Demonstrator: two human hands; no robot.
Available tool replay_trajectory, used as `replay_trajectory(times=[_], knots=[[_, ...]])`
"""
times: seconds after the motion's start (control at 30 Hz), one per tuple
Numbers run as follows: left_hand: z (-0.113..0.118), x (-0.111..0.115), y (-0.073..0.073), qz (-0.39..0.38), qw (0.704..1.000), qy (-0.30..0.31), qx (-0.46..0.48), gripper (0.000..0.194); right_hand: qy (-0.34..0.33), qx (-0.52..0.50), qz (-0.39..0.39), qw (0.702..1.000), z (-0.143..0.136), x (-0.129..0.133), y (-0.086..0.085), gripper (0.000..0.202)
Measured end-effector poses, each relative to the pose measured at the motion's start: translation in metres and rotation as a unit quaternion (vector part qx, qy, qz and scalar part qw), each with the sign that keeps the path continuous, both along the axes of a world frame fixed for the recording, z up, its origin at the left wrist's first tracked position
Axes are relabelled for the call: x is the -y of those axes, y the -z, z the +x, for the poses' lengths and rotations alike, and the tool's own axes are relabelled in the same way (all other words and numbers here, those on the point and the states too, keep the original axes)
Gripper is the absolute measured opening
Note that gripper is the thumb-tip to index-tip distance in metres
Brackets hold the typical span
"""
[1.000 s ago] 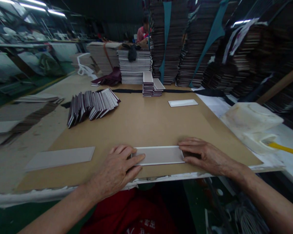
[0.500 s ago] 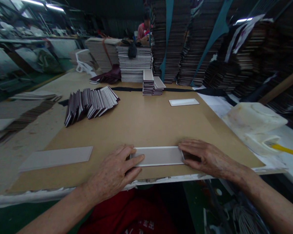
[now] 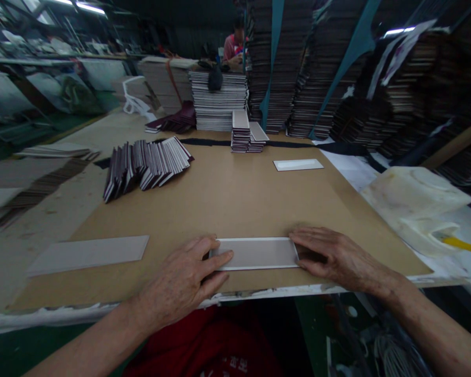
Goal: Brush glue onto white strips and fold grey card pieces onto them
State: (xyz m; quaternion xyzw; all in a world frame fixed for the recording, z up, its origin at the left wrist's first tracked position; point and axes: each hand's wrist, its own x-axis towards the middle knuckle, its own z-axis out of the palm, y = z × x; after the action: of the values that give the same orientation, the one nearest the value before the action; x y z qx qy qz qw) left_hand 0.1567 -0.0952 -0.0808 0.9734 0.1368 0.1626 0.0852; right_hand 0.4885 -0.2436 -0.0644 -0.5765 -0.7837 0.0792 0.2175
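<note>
Along the counter's (image 3: 239, 199) front edge lies the white-rimmed grey panel (image 3: 261, 254); my left hand (image 3: 188, 273) holds its left end, my right hand (image 3: 335, 256) grasps its right.

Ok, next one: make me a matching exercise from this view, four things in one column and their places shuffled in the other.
Things
1. left hand
2. right hand
3. plain grey strip
4. yellow handle

Places
A. at the right end of a white-edged panel
B. sticking out of the opening in a pale plastic container
C. overlapping the left end of the white-edged panel
D. lying flat on the worktop, left of the white-edged panel, untouched

Pairs: 1-C, 2-A, 3-D, 4-B
</note>
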Motion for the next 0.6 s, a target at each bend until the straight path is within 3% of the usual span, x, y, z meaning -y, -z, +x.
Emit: replay_trajectory(times=[0.3,0.43,0.6], knots=[[-0.001,-0.001,0.003,-0.016,1.0,-0.005,0.0,0.032,0.005,-0.021,0.01,1.0,0.003,0.003,0.013,0.049],[-0.001,-0.002,-0.001,-0.046,0.998,-0.027,-0.011,0.032,0.092,-0.065,0.007,0.994,-0.002,0.015,0.025,0.053],[0.012,-0.009,-0.015,-0.1,0.992,-0.063,-0.039,0.034,0.182,-0.017,0.07,0.981,-0.022,0.027,0.037,0.052]])
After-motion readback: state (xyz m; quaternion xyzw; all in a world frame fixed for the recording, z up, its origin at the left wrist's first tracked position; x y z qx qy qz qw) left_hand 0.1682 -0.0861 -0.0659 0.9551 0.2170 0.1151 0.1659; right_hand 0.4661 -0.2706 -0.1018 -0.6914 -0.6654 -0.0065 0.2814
